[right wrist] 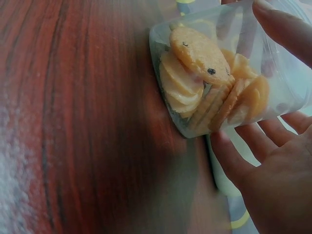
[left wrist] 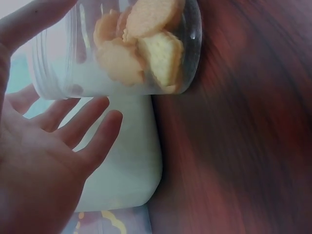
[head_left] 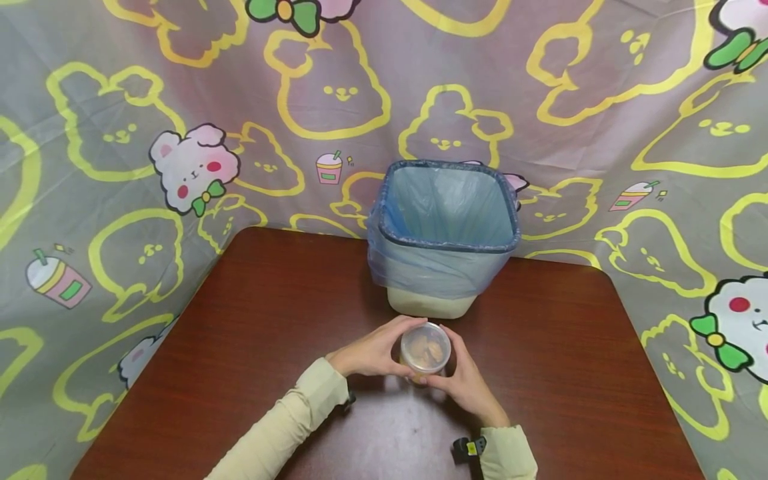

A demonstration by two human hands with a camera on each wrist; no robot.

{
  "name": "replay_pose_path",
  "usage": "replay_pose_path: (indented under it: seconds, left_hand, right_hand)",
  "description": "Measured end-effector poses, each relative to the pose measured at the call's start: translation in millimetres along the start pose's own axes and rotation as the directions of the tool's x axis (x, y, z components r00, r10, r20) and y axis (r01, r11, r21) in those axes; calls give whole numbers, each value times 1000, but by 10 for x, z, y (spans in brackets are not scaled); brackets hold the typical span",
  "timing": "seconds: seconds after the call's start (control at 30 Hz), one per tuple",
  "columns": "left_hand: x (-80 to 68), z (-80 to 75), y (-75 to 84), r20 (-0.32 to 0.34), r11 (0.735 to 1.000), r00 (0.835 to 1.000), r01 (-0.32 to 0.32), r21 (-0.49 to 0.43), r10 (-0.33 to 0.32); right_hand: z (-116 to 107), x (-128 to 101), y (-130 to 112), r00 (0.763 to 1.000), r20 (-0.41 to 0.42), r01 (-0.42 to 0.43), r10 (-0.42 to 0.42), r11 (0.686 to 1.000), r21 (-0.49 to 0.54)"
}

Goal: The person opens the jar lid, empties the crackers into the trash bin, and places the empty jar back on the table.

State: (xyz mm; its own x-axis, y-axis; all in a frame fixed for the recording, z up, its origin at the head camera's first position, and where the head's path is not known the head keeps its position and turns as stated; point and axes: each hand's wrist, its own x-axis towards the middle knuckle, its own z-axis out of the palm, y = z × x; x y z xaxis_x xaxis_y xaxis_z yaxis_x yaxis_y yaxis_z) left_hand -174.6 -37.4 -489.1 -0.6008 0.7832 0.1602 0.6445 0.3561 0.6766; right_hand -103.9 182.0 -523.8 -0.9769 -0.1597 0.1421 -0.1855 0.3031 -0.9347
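A clear round plastic jar (head_left: 425, 347) with a lid stands between the two hands, its base close to the tabletop. Several cookies (right wrist: 200, 56) lie in its lower part, one with dark specks on top; a paler cracker-like one (left wrist: 163, 58) shows in the left wrist view. My left hand (head_left: 373, 348) holds the jar's left side near the top, thumb in front and fingers behind. From the right, my right hand (head_left: 469, 387) grips it the same way, its thumb close to the left thumb at the front.
A cream bin (head_left: 429, 305) lined with a translucent blue bag (head_left: 432, 270) stands just behind the jar. Both are on a dark reddish-brown table (head_left: 288, 287). A cartoon-printed cloth (head_left: 198, 100) hangs around the table's back and sides.
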Motion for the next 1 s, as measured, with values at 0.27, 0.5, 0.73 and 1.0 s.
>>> replay_pose_path:
  seconds: [0.27,0.5,0.73,1.0]
  left_hand:
    - [-49,-18,7,-31,1000,1000,-2,-8,2]
    - [-82,-53,3,-49,999,998,32,-7,-33]
    - [-106,-52,-18,-67,999,997,31,-20,-32]
    - [-148,-64,-40,-99,996,995,22,-84,-31]
  right_hand:
    - [-10,-18,-273,1000,12,8,-9,1000,7]
    - [-14,-12,-237,1000,6,-11,11,1000,-4]
    - [-2,7,-100,1000,4,-6,6,1000,4]
    - [-2,14,18,1000,13,1,-2,999,48]
